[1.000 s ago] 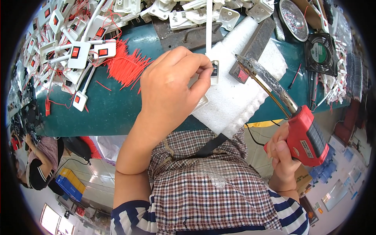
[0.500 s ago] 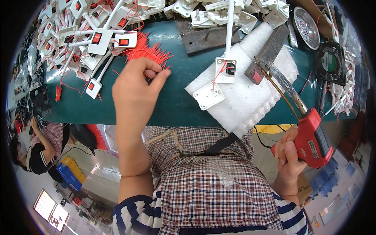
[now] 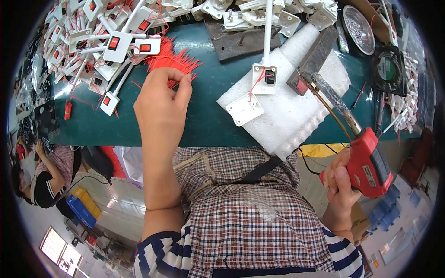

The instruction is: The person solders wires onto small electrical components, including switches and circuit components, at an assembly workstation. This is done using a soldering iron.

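Note:
My left hand (image 3: 162, 99) is at the near edge of a pile of short red wires (image 3: 174, 58), its thumb and forefinger pinched on a red wire there. Low on the right, my right hand (image 3: 340, 180) grips the handle of a red soldering gun (image 3: 368, 162). The gun's metal barrel points up and left, its tip by a dark metal block (image 3: 315, 58). Between the hands, an opened white plug housing (image 3: 264, 76) with a black switch inside lies on white foam (image 3: 292, 109). Thin red wires run from it to a white cover (image 3: 244, 110).
Many white housings with red switches (image 3: 113, 44) are heaped at the left. More white plug parts (image 3: 259, 18) and a dark metal plate (image 3: 222, 41) lie at the back. A round metal dish (image 3: 358, 30) and a small black fan (image 3: 389, 72) stand at the right. Another person (image 3: 46, 171) is at far left.
My left thumb has closed toward the forefinger at the red wires. The right hand and soldering gun have barely moved; the whole view has shifted slightly.

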